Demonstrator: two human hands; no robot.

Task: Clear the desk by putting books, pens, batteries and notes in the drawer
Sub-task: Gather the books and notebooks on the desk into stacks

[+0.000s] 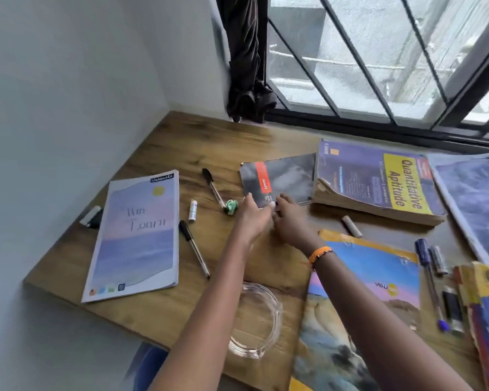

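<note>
My left hand and my right hand both reach to the near edge of a small grey notebook with a red label in the middle of the wooden desk. Both hands touch its front edge with fingers curled on it; the grip is blurred. A lavender notebook lies at the left. Two black pens, a white battery and a crumpled green note lie between them. A thick "Quantitative Aptitude" book lies at the right. No drawer is in view.
A glass ashtray sits by the front edge under my left forearm. A colourful notebook, a grey battery, blue pens and more batteries, and stacked books fill the right. Barred window behind, wall on the left.
</note>
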